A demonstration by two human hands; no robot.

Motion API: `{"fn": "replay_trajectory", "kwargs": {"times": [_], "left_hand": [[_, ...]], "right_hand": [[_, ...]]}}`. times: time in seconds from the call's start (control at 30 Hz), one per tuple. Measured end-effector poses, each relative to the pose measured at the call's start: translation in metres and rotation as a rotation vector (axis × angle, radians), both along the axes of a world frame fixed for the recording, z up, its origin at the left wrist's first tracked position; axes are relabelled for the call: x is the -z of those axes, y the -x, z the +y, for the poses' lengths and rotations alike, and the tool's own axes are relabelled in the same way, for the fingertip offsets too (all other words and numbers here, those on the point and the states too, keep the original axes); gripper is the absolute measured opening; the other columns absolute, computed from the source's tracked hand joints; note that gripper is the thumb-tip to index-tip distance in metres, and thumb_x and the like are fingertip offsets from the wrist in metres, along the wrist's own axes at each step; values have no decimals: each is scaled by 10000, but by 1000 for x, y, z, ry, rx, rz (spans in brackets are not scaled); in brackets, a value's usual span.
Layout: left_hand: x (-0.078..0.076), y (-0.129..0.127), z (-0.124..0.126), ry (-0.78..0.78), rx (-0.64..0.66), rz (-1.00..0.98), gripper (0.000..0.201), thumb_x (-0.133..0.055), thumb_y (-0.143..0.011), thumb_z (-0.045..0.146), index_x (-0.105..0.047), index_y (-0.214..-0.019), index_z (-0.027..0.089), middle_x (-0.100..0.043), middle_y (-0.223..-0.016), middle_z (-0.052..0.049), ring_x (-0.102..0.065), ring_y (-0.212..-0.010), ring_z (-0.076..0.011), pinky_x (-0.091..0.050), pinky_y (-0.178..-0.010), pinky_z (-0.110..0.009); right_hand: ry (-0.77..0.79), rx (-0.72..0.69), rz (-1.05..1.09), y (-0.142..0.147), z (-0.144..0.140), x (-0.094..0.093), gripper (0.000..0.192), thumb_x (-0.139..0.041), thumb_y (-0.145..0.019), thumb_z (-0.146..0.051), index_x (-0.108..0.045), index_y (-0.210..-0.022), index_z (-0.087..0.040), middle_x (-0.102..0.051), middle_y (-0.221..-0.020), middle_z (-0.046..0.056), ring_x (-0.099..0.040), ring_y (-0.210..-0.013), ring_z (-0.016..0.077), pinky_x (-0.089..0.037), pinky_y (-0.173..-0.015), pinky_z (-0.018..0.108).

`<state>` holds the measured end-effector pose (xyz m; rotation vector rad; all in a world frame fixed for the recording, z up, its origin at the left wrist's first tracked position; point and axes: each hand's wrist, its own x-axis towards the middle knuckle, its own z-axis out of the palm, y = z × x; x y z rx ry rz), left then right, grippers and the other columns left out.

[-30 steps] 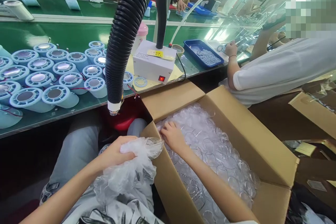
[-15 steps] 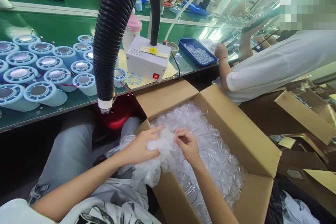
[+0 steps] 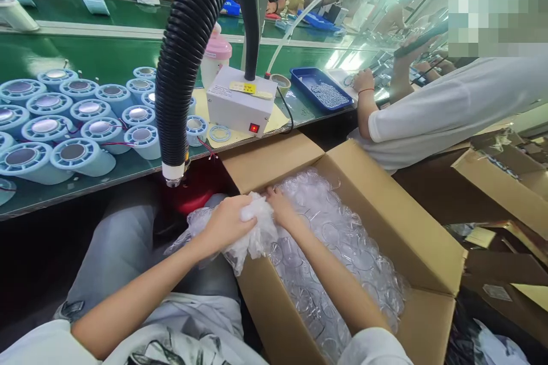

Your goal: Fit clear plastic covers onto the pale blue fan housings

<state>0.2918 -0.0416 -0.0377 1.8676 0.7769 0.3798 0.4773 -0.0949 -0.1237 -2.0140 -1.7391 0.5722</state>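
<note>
My left hand is closed around a crumpled clear plastic bag, bunched over the near left edge of an open cardboard box. The loose part of the bag trails left over my lap. Close beside it, at the box's far left corner, my right hand has its fingers bent together at the bag's edge. What those fingers hold, if anything, is hidden. Many round, clear plastic pieces fill the box.
Light blue cylinders with wires crowd the bench at left. A black ribbed hose hangs before a white box-shaped device with a lit red switch. A blue tray holds small pellets. A co-worker's arm reaches in from the right.
My right hand has moved forward and left, to the box's far corner. The left hand, still gripping the bag, has shifted slightly up, and the bag is bunched tighter.
</note>
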Motion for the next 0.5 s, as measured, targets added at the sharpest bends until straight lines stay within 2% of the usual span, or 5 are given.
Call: {"fn": "replay_trajectory", "kwargs": {"times": [0.07,0.2,0.3,0.4,0.5], "left_hand": [[0,-4,5,50,52,-20,73,-506,-653,178,-562,-686,145,-531,-656,11,-453,-621,-118,-350,-578,-207],[1,-17,19,127,127,-64,152,-502,-665,204,-602,-744,122,-570,-670,7,-500,-609,-120,-403,-568,-205],[-2,-25,25,122,145,-82,181,-538,-646,196,-621,-788,120,-604,-722,-3,-535,-672,-140,-432,-622,-220],[-6,-32,26,137,211,-108,376,-572,-631,195,-621,-998,133,-658,-927,-35,-583,-802,-168,-462,-714,-240],[-7,-40,19,109,315,-21,703,-601,-620,183,-489,-1314,167,-634,-1170,-82,-603,-919,-198,-465,-796,-267]], "right_hand": [[3,23,-37,1,1,7,53,-603,-874,-175,-653,-892,-173,-623,-1094,66,-547,-1073,218,-437,-942,430],[-112,88,17,-9,-17,4,68,-613,-866,-228,-660,-887,-184,-621,-1129,59,-514,-1137,227,-396,-997,448],[-282,258,122,-26,-41,-5,92,-607,-830,-231,-680,-777,-218,-605,-1178,68,-451,-1200,243,-322,-1053,447],[-449,504,280,-39,-65,-12,179,-590,-833,-353,-662,-766,-203,-564,-1221,98,-431,-1218,263,-313,-1042,478],[-546,635,491,-40,-82,-15,274,-542,-851,-472,-619,-817,-211,-615,-1141,96,-541,-1109,234,-428,-941,426]]}}
